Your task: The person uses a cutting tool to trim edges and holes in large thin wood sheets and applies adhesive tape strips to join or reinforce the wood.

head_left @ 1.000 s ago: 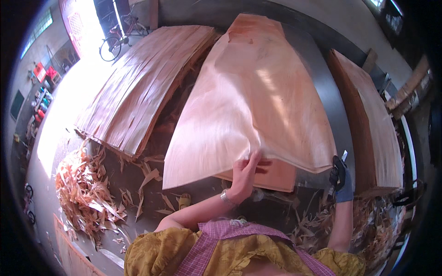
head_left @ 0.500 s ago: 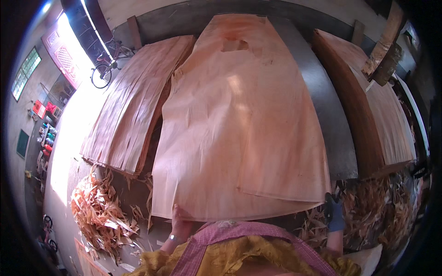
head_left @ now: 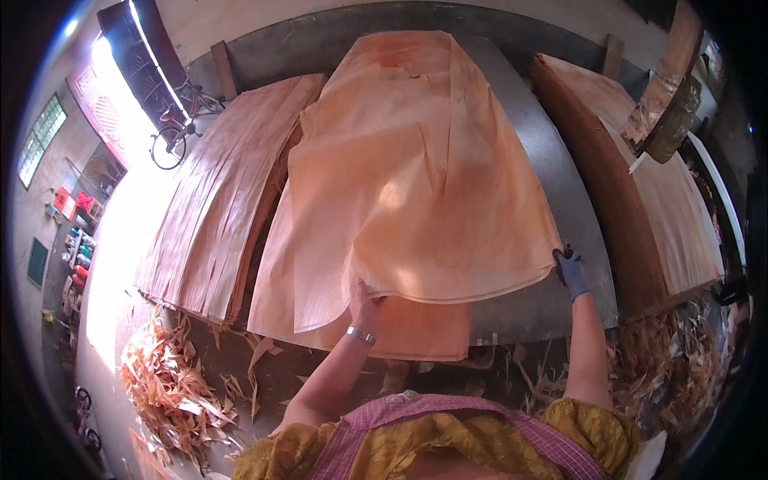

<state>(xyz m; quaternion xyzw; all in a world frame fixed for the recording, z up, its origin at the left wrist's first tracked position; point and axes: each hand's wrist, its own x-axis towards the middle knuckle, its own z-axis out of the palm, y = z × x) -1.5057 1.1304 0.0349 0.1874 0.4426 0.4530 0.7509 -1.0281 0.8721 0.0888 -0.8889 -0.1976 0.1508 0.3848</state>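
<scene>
A large, thin sheet of wood veneer [head_left: 416, 200] billows over the middle table, its near edge lifted. My bare left hand [head_left: 365, 302], with a metal watch on the wrist, is closed on that edge near its middle. At the sheet's right corner my right hand [head_left: 570, 272], in a blue-grey glove with dark fingertips, grips the edge. Beneath lies another veneer sheet [head_left: 420, 340], sticking out toward me. The sheet has a torn patch at its far end. Bare dark tabletop [head_left: 552, 168] shows along the right side.
A veneer stack [head_left: 216, 200] stands on the left, a taller stack [head_left: 640, 184] on the right. Veneer scraps are heaped on the floor at left [head_left: 172, 384] and right [head_left: 668, 352]. A wooden post [head_left: 666, 80] rises at far right. A bicycle [head_left: 170, 144] leans near the bright doorway.
Both hands have moved forward, away from my body, carrying the sheet's near edge up and over the table. The sheet now bulges and folds, exposing the sheet underneath and more tabletop.
</scene>
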